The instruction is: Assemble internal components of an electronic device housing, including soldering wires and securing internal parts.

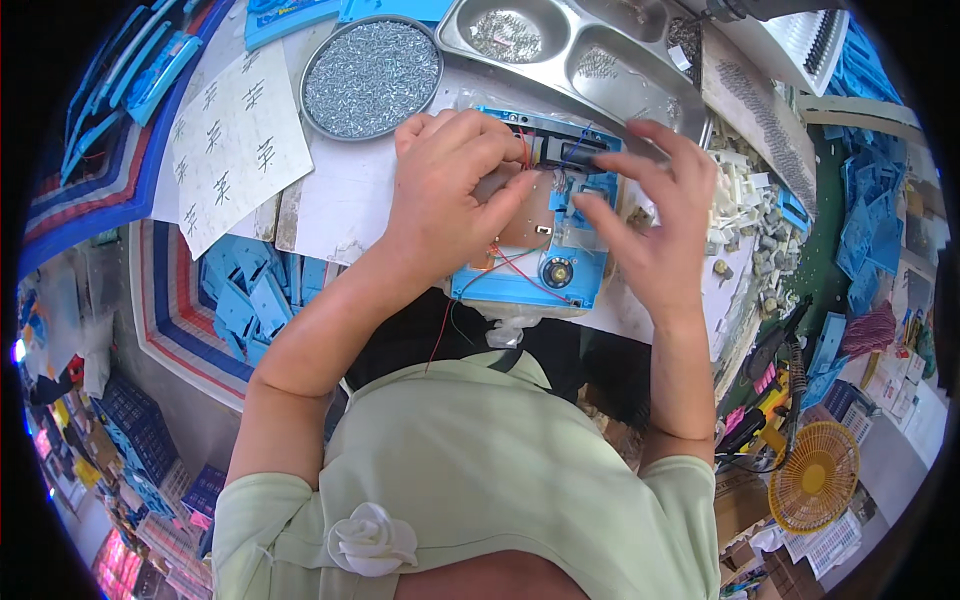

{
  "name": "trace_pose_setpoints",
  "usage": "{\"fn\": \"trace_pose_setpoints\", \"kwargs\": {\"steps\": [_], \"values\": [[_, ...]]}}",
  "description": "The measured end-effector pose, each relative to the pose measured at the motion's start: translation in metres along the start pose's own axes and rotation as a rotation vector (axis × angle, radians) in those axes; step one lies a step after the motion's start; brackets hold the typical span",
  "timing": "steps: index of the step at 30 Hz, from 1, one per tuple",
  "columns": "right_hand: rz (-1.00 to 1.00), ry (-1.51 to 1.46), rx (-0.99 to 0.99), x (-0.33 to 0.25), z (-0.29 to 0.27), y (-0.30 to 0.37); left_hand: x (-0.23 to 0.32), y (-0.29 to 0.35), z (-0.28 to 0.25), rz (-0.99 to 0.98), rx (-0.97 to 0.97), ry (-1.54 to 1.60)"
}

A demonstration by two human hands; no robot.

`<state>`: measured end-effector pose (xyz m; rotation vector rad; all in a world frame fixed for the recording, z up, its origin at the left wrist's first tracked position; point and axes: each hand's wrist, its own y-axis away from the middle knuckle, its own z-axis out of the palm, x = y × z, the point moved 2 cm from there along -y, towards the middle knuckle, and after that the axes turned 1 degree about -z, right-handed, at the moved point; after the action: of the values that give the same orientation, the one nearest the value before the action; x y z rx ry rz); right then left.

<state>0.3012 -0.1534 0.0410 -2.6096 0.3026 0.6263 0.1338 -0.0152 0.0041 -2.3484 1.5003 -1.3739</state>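
A blue plastic housing [590, 272] lies in front of me with its inside facing up. It holds a brown circuit board [528, 222], a small round speaker [557, 272] and thin red wires [530, 268]. A black oblong part [572, 152] sits across its far side. My left hand [450, 185] rests over the housing's left side, fingers bent and thumb drawn toward them at the black part's left end. What lies between those fingertips is hidden. At the right end of the black part, my right hand [662, 200] has its thumb and fingers spread apart.
Beyond my left hand stands a round metal tray [440, 100] of small screws. A steel compartment tray [560, 62] holds more small metal pieces. White and grey small parts [745, 210] are heaped at right. Blue plastic pieces [250, 295] fill a striped bag [160, 330] at left.
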Motion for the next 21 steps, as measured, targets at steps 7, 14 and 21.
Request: {"fn": "trace_pose_setpoints", "kwargs": {"steps": [7, 14, 21], "values": [[-0.15, -0.083, -0.012, -0.011, 0.024, -0.019, -0.011, 0.011, -0.002, -0.064, 0.048, 0.104], [-0.168, -0.093, -0.028, -0.017, 0.03, -0.022, -0.012, 0.015, -0.004, -0.067, 0.076, 0.096], [-0.245, -0.055, 0.008, -0.021, 0.026, -0.024, -0.007, 0.016, -0.005, -0.013, 0.07, -0.016]]}}
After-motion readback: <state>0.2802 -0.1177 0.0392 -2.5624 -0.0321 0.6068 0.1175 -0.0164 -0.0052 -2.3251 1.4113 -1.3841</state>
